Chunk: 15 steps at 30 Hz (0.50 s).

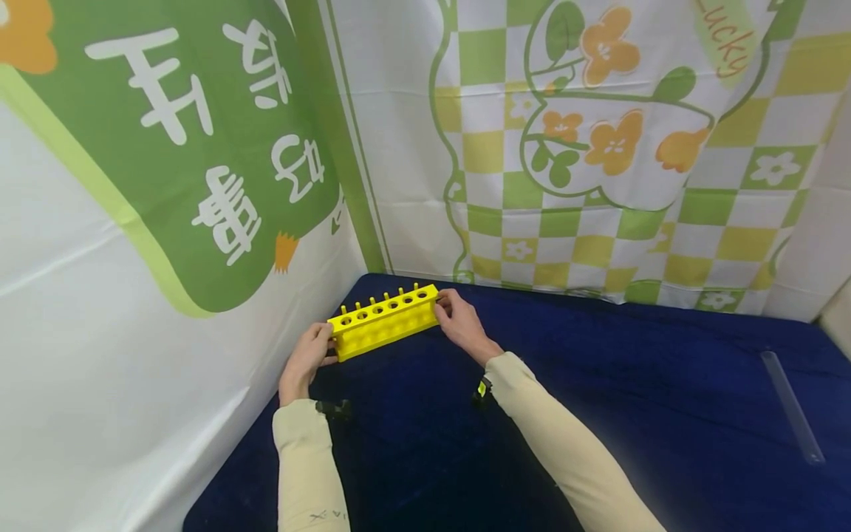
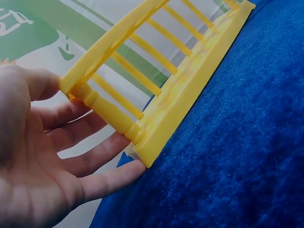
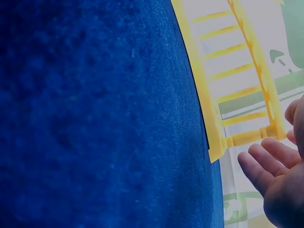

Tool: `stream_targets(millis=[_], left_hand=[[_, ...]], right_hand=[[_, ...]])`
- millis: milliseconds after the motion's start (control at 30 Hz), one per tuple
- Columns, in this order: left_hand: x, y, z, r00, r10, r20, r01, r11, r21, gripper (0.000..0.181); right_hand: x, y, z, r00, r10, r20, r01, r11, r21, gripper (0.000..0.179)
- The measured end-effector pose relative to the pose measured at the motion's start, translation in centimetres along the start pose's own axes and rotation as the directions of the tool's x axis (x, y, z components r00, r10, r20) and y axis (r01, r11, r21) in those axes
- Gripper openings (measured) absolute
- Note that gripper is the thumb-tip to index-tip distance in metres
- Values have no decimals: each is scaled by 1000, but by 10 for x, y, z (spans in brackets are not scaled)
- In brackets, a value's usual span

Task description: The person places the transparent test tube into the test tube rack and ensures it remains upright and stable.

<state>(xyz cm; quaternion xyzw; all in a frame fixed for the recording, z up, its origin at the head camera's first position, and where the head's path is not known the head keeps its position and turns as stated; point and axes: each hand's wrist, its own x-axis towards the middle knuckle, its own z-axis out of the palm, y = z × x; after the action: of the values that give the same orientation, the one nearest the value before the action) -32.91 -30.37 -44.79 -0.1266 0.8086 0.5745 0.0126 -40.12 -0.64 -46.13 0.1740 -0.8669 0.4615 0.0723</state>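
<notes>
A yellow test tube rack (image 1: 385,332) stands on the dark blue cloth near the back left corner, with a row of holes along its top and pegs behind them. My left hand (image 1: 306,358) grips its left end. In the left wrist view the thumb lies on the top plate's corner, and the fingers reach round the end post (image 2: 111,114) down to the base. At the rack's right end is my right hand (image 1: 462,325). The right wrist view shows its fingers (image 3: 266,164) loosely extended, their tips right at the end post, with the thumb apart from the top plate.
A clear tube (image 1: 791,406) lies at the far right of the blue cloth (image 1: 631,384). A white and green printed curtain (image 1: 399,148) hangs behind the table and along its left side, close to the left arm.
</notes>
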Motion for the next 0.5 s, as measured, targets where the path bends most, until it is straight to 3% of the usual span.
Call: stream_targets(millis=[500], left_hand=[[1,0,0,1000,-5,11,5,1000,-7,53]], right_hand=[[2,2,-1,1000,-7,-21,7,1000,0,38]])
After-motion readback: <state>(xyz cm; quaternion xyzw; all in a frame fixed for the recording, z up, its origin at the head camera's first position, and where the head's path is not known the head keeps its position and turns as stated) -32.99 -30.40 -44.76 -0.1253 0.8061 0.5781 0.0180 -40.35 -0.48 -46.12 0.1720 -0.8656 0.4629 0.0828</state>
